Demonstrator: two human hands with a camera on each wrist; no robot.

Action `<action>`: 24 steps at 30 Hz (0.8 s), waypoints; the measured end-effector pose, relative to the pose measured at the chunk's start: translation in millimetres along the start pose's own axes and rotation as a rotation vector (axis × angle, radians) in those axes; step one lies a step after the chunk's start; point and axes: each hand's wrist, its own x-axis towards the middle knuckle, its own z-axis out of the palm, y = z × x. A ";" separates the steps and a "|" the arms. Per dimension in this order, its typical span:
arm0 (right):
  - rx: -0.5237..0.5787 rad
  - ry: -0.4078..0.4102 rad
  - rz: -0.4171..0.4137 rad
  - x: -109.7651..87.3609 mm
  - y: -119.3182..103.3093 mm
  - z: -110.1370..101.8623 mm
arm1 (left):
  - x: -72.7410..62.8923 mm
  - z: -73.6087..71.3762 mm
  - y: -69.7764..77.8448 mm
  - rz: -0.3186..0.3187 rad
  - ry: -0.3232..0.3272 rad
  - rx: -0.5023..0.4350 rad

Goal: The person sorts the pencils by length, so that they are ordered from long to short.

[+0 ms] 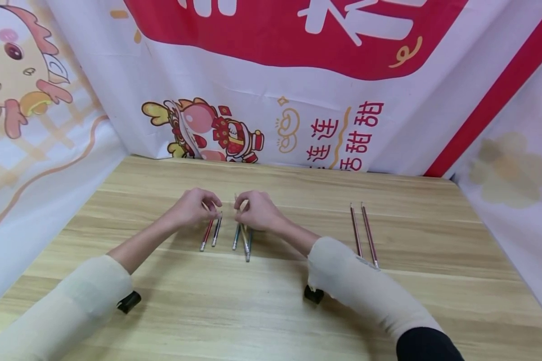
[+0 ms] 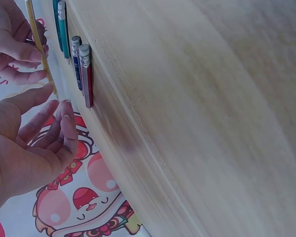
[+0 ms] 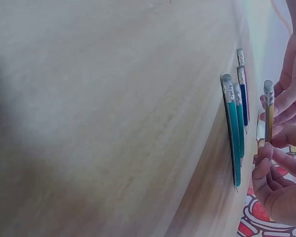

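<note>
My right hand (image 1: 257, 210) pinches a yellow pencil (image 3: 270, 121) between thumb and fingers, its eraser end towards me and held above the table. Beneath it lie two teal pencils (image 3: 232, 123), side by side, partly covered by this hand in the head view. Just left of it, my left hand (image 1: 196, 206) has loosely bent fingers with nothing between them. In the left wrist view those fingers (image 2: 42, 128) are close to the far end of the yellow pencil. A red pencil (image 1: 206, 236) and a dark blue pencil (image 1: 217, 231) lie below the left hand.
Two dark red pencils (image 1: 368, 233) lie apart on the right of the wooden table (image 1: 235, 311), one partly behind the right sleeve (image 1: 357, 283). Printed cloth (image 1: 280, 90) hangs along the table's back and sides. A small black object (image 1: 129, 302) shows beside the left sleeve.
</note>
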 end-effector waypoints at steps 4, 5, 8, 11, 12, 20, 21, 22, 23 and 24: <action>-0.007 0.008 -0.006 -2.7 3.7 -3.8 | 1.8 2.1 0.8 0.007 -0.005 -0.005; -0.007 0.008 -0.007 -3.3 4.7 -4.8 | 2.3 2.6 0.9 0.009 -0.005 -0.004; 0.000 0.010 -0.012 -5.4 8.3 -7.5 | 3.4 4.2 1.5 0.014 -0.002 0.004; 0.009 0.007 -0.017 -7.5 12.0 -9.9 | 3.8 5.8 3.0 0.019 -0.003 0.009; 0.010 0.008 -0.018 -8.1 13.4 -10.7 | 4.1 6.5 3.6 0.021 -0.004 0.011; 0.027 0.004 -0.001 -14.6 19.6 -18.8 | 9.5 15.1 10.3 0.021 -0.033 0.006; 0.032 0.002 -0.001 -15.3 20.6 -19.8 | 10.4 16.4 11.2 0.022 -0.035 0.006; 0.035 0.002 0.001 -16.3 21.6 -20.6 | 11.4 17.8 12.5 0.026 -0.038 0.005; 0.036 0.003 0.003 -17.1 22.7 -21.5 | 12.2 19.1 13.8 0.028 -0.041 0.004; 0.036 0.005 0.005 -18.1 23.8 -22.4 | 13.0 20.3 15.1 0.032 -0.042 0.003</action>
